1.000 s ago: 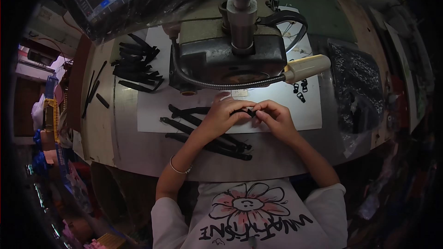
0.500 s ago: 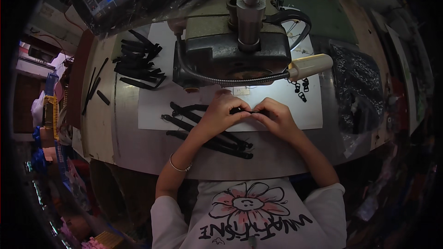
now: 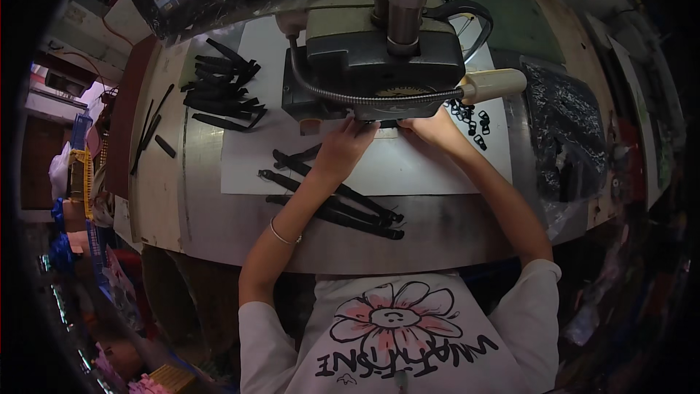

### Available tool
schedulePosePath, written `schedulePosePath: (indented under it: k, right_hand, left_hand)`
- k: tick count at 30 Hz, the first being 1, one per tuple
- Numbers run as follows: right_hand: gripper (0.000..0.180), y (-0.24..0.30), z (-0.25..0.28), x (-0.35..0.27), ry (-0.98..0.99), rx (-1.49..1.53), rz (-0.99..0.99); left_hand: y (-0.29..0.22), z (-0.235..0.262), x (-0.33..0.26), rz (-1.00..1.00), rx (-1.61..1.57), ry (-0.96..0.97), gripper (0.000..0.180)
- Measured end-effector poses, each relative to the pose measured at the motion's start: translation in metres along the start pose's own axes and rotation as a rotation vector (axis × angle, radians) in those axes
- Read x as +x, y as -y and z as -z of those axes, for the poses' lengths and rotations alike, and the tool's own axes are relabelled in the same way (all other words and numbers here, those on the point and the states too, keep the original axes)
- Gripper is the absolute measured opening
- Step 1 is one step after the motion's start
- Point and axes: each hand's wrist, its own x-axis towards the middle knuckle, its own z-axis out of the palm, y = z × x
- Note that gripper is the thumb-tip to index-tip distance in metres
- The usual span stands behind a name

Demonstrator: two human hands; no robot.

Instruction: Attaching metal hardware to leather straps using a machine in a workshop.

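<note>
My left hand (image 3: 351,144) and my right hand (image 3: 432,127) are side by side under the head of a grey sewing machine (image 3: 379,58). Between their fingertips they pinch a small black strap piece (image 3: 384,125), mostly hidden by the machine. Both hands rest on a white sheet (image 3: 445,171) that covers the table top. Several long black straps (image 3: 339,204) lie under my left forearm, reaching toward the near table edge. A bracelet circles my left wrist.
A pile of black straps (image 3: 222,95) lies at the back left, with a few loose ones (image 3: 149,135) beside it. Small black buckles (image 3: 470,117) sit right of the machine. A gooseneck lamp (image 3: 494,85) hangs over the hands. A black plastic bag (image 3: 565,131) lies at right.
Both hands have moved away from me with the black piece, from the open white sheet up to the machine's needle area.
</note>
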Motion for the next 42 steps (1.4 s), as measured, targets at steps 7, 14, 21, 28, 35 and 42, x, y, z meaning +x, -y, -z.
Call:
schedulePosePath:
  k: [7, 14, 21, 28, 35, 42]
  right_hand:
    - [0.032, -0.012, -0.007, 0.006, -0.086, -0.204, 0.056]
    - [0.035, -0.011, -0.005, 0.008, -0.116, -0.323, 0.094]
    - [0.032, 0.003, -0.006, -0.002, -0.134, -0.343, 0.078]
    - [0.022, 0.009, 0.003, -0.031, -0.347, -0.492, 0.467]
    - [0.009, 0.001, -0.013, -0.038, -0.466, -0.376, 0.694]
    - [0.008, 0.001, -0.015, -0.039, -0.489, -0.395, 0.688]
  left_hand:
    - [0.001, -0.005, 0.003, 0.185, -0.086, -0.07, 0.022]
    - [0.009, -0.008, 0.002, -0.091, -0.144, 0.004, 0.03]
    - [0.007, -0.001, 0.005, -0.14, 0.028, 0.182, 0.038]
    - [0.007, 0.004, 0.011, -0.189, 0.046, 0.254, 0.036]
    - [0.019, 0.007, 0.006, -0.32, 0.012, 0.125, 0.034]
    - [0.012, 0.009, 0.019, -0.357, 0.088, 0.135, 0.029]
